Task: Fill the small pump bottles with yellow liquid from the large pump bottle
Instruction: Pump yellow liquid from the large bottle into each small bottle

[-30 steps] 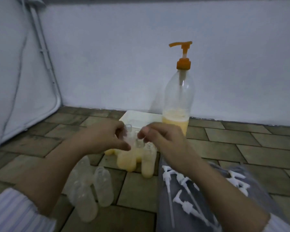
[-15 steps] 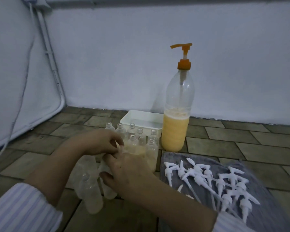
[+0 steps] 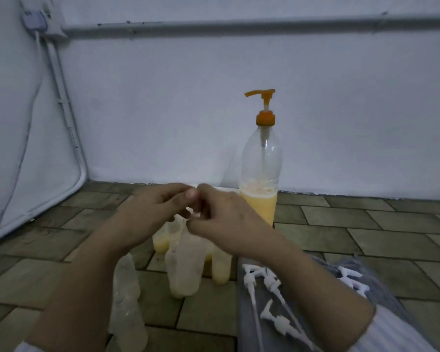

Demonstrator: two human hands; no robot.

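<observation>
The large pump bottle [image 3: 261, 171] stands upright by the wall, with an orange pump on top and yellow liquid in its lower third. In front of it my left hand [image 3: 150, 217] and my right hand [image 3: 226, 222] meet at the neck of a small clear bottle [image 3: 184, 268]. It hangs below them above the floor, looks nearly empty, and both hands pinch it at the top. Its mouth is hidden by my fingers. Small bottles filled with yellow liquid [image 3: 221, 269] stand behind it, partly hidden.
Several empty clear bottles [image 3: 127, 303] lie on the tiled floor at lower left. White pump heads [image 3: 272, 283] with long tubes lie on a grey cloth [image 3: 381, 290] at lower right. A white tray's rim [image 3: 230, 191] shows behind my hands. A cable runs down the left wall.
My hands have come up from the empty bottles on the floor, now with a small clear bottle between them. The view has tilted upward.
</observation>
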